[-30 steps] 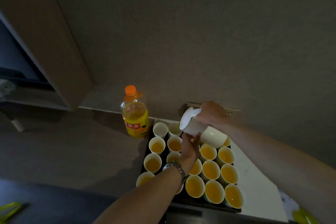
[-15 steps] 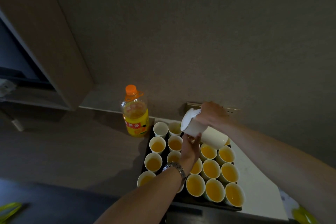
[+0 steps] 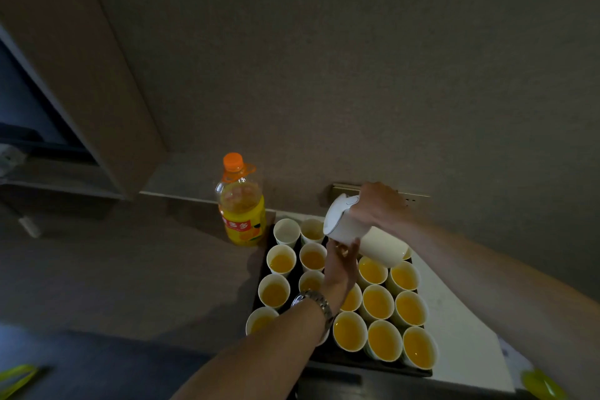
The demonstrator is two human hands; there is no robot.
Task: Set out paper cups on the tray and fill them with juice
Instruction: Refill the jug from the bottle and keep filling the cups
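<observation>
The right hand [image 3: 376, 206] has its grip curled round the handle end of a white jug [image 3: 363, 237], which is tipped on its side above the far rows of the tray [image 3: 261, 279], lid end toward the left. The left hand [image 3: 341, 261] reaches up under the jug's lid end, fingers straight and touching its underside; whether they also steady a cup below cannot be told. A metal wristwatch [image 3: 313, 300] sits on that wrist.

The dark tray lies at the near right part of the desk [image 3: 130, 269], close to the wall, and carries paper cups [image 3: 378, 302] packed in rows, rims nearly touching. Most hold orange juice [image 3: 383, 341]. The cup at the tray's far left corner [image 3: 286, 231] looks white inside with no juice showing; its neighbour [image 3: 311, 229] is dim and partly hidden by the jug.

Just beyond the tray's far left corner stands an upright juice bottle [image 3: 241, 204] with an orange cap, partly full, close to the desk's back edge. A wall socket plate [image 3: 412, 198] shows behind the right hand.
</observation>
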